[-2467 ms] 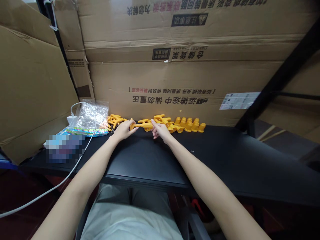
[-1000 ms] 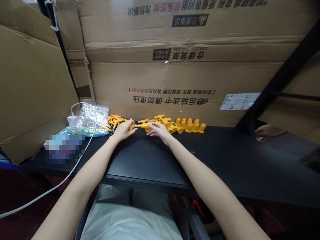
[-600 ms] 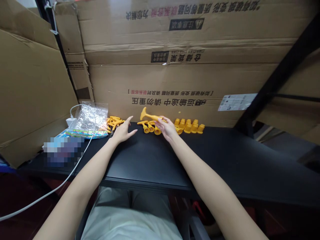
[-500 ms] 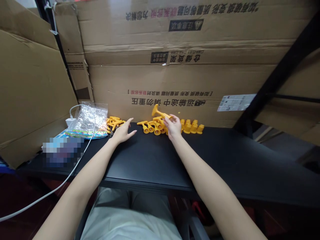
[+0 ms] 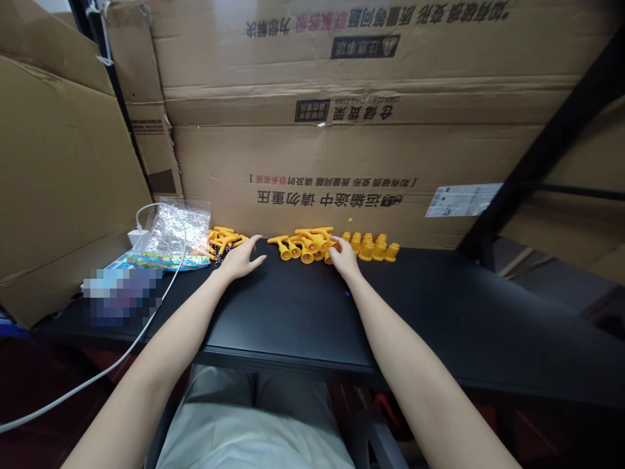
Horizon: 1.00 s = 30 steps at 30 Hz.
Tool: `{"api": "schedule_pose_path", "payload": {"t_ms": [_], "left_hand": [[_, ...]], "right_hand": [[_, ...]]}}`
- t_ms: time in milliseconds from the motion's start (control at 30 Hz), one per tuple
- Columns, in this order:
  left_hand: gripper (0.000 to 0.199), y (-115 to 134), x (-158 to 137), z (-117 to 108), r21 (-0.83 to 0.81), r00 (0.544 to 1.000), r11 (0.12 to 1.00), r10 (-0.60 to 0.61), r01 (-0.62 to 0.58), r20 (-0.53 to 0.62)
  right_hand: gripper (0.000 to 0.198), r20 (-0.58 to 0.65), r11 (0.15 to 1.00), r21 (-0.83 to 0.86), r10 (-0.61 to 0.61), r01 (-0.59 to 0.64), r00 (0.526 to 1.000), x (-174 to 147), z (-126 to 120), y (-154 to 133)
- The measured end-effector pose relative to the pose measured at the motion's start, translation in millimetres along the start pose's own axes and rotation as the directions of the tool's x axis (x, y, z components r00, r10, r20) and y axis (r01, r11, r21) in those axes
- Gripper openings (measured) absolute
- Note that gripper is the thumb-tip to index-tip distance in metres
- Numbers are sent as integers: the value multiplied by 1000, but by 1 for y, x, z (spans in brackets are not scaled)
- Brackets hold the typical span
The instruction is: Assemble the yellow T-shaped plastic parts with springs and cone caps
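My right hand (image 5: 346, 258) is down at the right end of a pile of yellow T-handled pieces with flared, bell-like ends (image 5: 306, 257). Its fingers are closed around one yellow T-handled piece (image 5: 336, 245), which the fingers partly cover. My left hand (image 5: 241, 258) rests over the black tabletop with thumb and forefinger spread and nothing between them. Beside it, to the left, lies a heap of smaller yellow T-shaped parts (image 5: 222, 238) with some dark bits among them. Right of my right hand stand several yellow cup-like parts (image 5: 378, 250) grouped in rows.
A clear plastic bag (image 5: 178, 225) and a colourful packet (image 5: 166, 262) lie at the left, near a white charger (image 5: 138, 240) and its cable (image 5: 146, 326). Cardboard (image 5: 303, 150) walls the back. A black post (image 5: 537, 137) slants on the right. The black table (image 5: 293, 319) ends before my lap.
My right hand has lowered the raised yellow T-handled piece onto the pile. My left hand has hardly moved.
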<state>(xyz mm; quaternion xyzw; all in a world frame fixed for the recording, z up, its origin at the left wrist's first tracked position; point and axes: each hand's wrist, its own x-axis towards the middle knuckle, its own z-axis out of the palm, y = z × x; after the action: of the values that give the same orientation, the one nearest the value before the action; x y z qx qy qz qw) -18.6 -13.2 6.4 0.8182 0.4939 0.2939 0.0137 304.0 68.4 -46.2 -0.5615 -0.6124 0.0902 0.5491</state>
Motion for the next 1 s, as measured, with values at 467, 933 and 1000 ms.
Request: {"api": "schedule_pose_path", "payload": {"t_ms": [467, 933, 1000], "left_hand": [[47, -8, 2, 5, -5, 1000, 1000, 19, -19, 9], [24, -9, 4, 4, 56, 995, 996, 63, -68, 83], [24, -9, 4, 4, 61, 994, 996, 63, -69, 94]], "right_hand": [[44, -315, 985, -159, -112, 64, 943, 5, -19, -5], [30, -385, 889, -193, 321, -415, 865, 2, -25, 22], [35, -318, 855, -228, 387, -466, 866, 3, -25, 22]]}}
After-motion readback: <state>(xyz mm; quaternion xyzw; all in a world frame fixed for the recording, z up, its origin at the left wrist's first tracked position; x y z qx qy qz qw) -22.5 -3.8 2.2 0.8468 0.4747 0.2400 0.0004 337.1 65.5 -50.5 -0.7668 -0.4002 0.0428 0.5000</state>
